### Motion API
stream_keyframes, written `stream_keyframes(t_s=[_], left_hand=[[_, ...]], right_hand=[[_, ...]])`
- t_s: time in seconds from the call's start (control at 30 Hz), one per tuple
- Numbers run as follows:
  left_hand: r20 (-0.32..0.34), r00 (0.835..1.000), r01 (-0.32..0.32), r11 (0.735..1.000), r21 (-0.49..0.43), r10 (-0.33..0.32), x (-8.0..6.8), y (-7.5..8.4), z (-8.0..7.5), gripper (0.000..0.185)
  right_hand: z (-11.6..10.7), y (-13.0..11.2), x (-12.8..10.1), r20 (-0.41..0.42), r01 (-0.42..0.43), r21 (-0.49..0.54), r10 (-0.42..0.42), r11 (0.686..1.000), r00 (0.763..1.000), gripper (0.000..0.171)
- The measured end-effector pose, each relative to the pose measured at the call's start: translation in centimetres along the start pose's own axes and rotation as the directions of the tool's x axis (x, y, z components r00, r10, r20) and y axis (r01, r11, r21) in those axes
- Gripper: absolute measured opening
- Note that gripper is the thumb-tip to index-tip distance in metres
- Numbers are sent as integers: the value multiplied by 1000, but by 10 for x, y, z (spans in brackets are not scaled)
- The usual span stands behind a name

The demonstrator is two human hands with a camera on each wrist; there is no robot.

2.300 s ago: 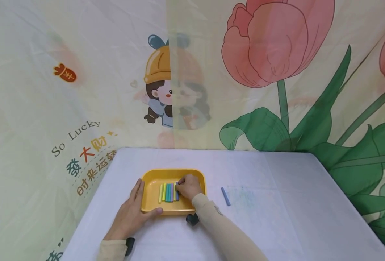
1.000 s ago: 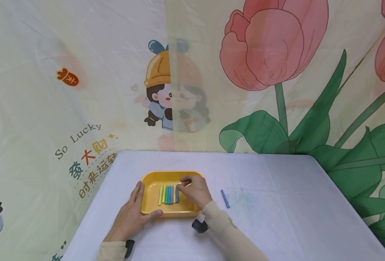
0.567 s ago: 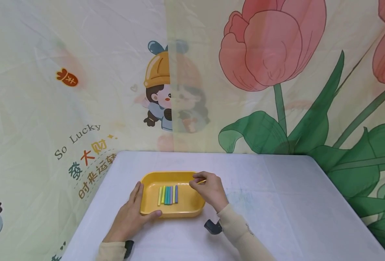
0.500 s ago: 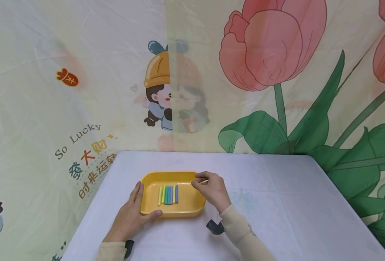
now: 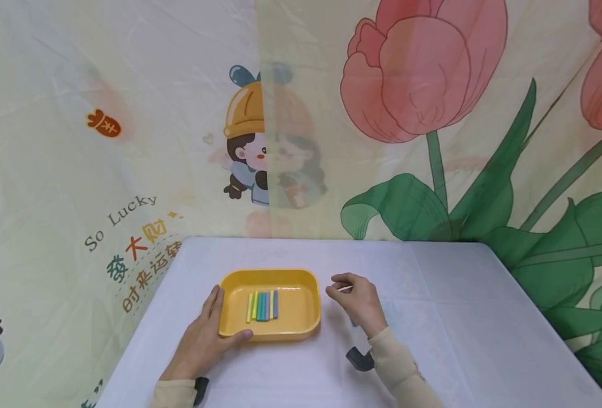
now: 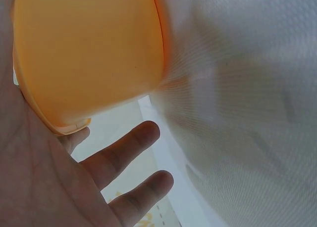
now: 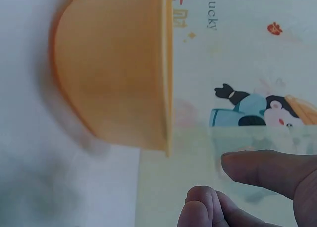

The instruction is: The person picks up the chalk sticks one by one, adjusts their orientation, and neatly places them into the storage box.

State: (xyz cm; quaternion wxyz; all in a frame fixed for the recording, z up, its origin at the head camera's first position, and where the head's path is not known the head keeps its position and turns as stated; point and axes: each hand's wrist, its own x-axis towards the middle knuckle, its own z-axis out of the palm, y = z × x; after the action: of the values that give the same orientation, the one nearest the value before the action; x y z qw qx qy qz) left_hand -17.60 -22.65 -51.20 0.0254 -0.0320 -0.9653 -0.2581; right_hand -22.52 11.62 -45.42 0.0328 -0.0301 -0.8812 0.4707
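A: Left hand (image 5: pixel 199 345)?

B: Against the near left corner of the yellow tray (image 5: pixel 308 309). Thumb lies along the front wall, fingers (image 5: pixel 214 297) run up the left side. Left wrist view agrees: palm on the tray's outer wall, fingers straight and spread, nothing pinched. Reads as steadying, not gripping.

A: Tray contents?

B: A row of chalk sticks (image 5: pixel 263 305), laid side by side and parallel, on the tray floor left of centre. Yellow-green on the left, teal and green in the middle, one pale yellow, a blue-grey one on the right end. They touch or nearly touch; exact count unclear.

A: Right hand (image 5: pixel 358 303)?

B: Off the tray, just to its right, above the desk (image 5: pixel 459 317). Fingers curled, thumb and forefinger pinching a thin pale stick (image 5: pixel 345 288) that pokes out of the pinch. Small in the head view; colour looks whitish to pale yellow. The right wrist view shows fingertips (image 7: pixel 203 207) drawn together with the thumb above, tray wall beyond, but not the stick itself.

A: Anything else on the desk?

B: A bit of something blue just below the right hand, mostly hidden by it; cannot say what. White cloth covers the desk. Printed backdrop (image 5: pixel 423 73) behind with a pink tulip and a cartoon figure in a yellow hat.
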Motion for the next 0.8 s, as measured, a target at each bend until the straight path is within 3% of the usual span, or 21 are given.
stream_keyframes(t_s=[0.23,0.47,0.8], left_hand=[[4,1000,1,1000,5,-1,-1,0,0,130],[27,999,21,1000,6,-22,-1,1,0,131],[33,999,32,999,8,-32,1,1,-1,132]], right_hand=[[-6,22,1,-24,-4,-44,3,999,1000,33],[-11,38,1,-37,-67,-129,63,989,997,34],[-19,61,1,12,-64,-149,66,987,998,32]])
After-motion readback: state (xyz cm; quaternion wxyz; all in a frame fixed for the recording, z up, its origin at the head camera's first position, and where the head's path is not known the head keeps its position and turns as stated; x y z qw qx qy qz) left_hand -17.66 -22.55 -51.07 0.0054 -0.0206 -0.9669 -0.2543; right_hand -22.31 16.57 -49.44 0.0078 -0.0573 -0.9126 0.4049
